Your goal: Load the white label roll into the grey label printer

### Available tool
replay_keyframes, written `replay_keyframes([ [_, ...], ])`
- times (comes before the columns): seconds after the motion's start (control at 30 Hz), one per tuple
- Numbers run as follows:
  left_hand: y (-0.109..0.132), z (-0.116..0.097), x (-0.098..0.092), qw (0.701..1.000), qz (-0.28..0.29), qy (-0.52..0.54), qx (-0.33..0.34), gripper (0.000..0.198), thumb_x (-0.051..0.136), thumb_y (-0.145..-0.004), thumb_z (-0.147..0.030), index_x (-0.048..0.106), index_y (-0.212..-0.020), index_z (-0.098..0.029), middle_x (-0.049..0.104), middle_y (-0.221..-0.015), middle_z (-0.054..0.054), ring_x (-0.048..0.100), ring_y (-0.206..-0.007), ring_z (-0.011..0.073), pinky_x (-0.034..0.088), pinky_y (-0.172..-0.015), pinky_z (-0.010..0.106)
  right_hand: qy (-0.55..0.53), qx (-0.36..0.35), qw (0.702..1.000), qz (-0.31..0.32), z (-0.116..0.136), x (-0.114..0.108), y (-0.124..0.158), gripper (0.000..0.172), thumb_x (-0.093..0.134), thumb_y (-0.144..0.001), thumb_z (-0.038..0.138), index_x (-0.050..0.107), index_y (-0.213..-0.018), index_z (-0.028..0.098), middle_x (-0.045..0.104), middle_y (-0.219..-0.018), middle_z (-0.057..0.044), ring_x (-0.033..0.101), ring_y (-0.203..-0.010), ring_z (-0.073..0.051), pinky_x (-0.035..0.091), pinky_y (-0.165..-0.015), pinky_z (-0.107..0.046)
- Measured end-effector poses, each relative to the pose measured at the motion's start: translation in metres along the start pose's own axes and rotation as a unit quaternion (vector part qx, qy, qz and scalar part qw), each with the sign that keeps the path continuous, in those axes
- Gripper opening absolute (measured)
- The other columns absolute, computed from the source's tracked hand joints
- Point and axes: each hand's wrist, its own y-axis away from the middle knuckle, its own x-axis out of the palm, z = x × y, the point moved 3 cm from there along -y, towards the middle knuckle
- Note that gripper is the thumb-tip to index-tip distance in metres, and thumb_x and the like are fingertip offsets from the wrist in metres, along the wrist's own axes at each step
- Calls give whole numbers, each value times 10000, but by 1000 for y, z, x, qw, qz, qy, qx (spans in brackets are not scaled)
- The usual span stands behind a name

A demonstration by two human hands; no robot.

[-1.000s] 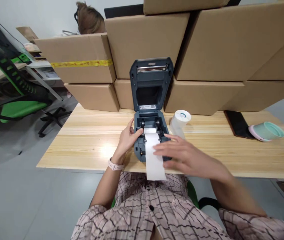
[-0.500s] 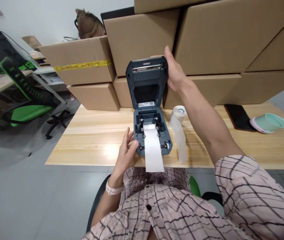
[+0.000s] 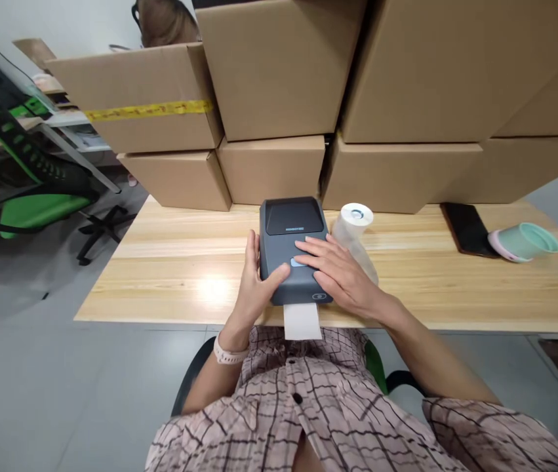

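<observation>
A dark grey label printer (image 3: pixel 292 236) sits with its lid down near the front edge of the wooden table (image 3: pixel 180 275). A strip of white paper (image 3: pixel 301 321) hangs out of its front slot over the table edge. My left hand (image 3: pixel 254 282) grips the printer's left side, thumb on the lid. Fingers stretched out, my right hand (image 3: pixel 340 275) lies flat on the lid's right part. A white paper roll (image 3: pixel 355 226) lies just right of the printer, partly behind my right hand.
Stacked cardboard boxes (image 3: pixel 279 78) wall off the back of the table. A black phone (image 3: pixel 465 226) and a mint and pink cup (image 3: pixel 524 241) on its side lie at the right. A green office chair (image 3: pixel 37 190) stands left. Another person's head (image 3: pixel 163 23) shows behind the boxes.
My right hand brought the printer's lid down from upright to closed and now rests on it. The paper strip is caught under the lid. My left hand moved up onto the printer's side.
</observation>
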Motion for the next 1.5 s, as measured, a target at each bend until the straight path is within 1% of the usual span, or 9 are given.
replay_keyframes([
  [0.3,3,2,7,999,0,-14,30,998,762,-856,-489,191,-1651,-290,264,-1723,116,263,-1593,331,260,-1302,484,26,7,999,36,0,3,2,423,364,-1086,285,530,-1475,266,507,-1603,-68,403,-1533,-229,263,-1286,-600],
  [0.43,31,4,-2,993,-86,-72,43,823,731,-881,-518,354,-1581,-304,371,-1664,101,371,-1527,309,354,-1236,449,21,17,999,32,0,4,1,440,374,-1081,290,512,-1498,292,503,-1607,-48,407,-1532,-229,265,-1290,-602],
  [0.53,70,11,-14,977,-171,-126,21,390,665,-907,-582,714,-1056,-225,723,-1049,68,663,-975,228,539,-861,349,16,22,999,23,-1,6,1,452,383,-1077,300,496,-1514,317,509,-1603,-35,422,-1524,-238,271,-1284,-618],
  [0.63,91,19,-5,990,3,-89,-113,564,611,-909,-651,652,-597,-184,616,-589,20,514,-546,130,411,-553,270,9,22,1000,11,-1,8,1,449,393,-1074,305,499,-1511,322,515,-1598,-32,427,-1521,-242,262,-1287,-622],
  [0.73,91,18,10,967,129,5,-220,536,712,-819,-665,713,-646,-158,655,-575,29,471,-445,87,314,-466,237,3,25,1000,4,-1,8,2,450,396,-1075,310,484,-1517,325,518,-1596,-30,427,-1521,-240,256,-1291,-616],
  [0.87,80,18,19,954,140,67,-258,501,818,-721,-631,712,-678,-144,685,-581,37,449,-387,66,261,-418,216,5,32,999,3,-1,7,2,446,419,-1074,334,468,-1516,293,534,-1582,-48,441,-1511,-241,288,-1278,-611],
  [1.1,81,29,1,970,139,-33,-199,524,749,-805,-646,740,-644,-147,705,-609,53,514,-469,94,401,-508,233,116,-2,993,9,9,1,-7,341,480,-1067,421,654,-1329,290,605,-1514,-47,544,-1426,-284,363,-1226,-616],
  [1.3,63,5,-34,997,-4,-49,-65,493,667,-889,-620,785,-748,-162,657,-580,31,532,-492,113,399,-494,242,177,-54,980,66,11,-10,-14,565,541,-969,651,650,-1362,260,578,-1533,-108,452,-1495,-354,273,-1246,-687],
  [1.5,25,-13,-55,989,-136,-39,41,294,680,-926,-442,790,-873,-174,666,-646,14,547,-547,101,400,-504,226,91,-20,994,55,12,-29,3,910,610,-892,714,264,-1650,348,188,-1743,-105,258,-1587,-375,301,-1247,-670],
])
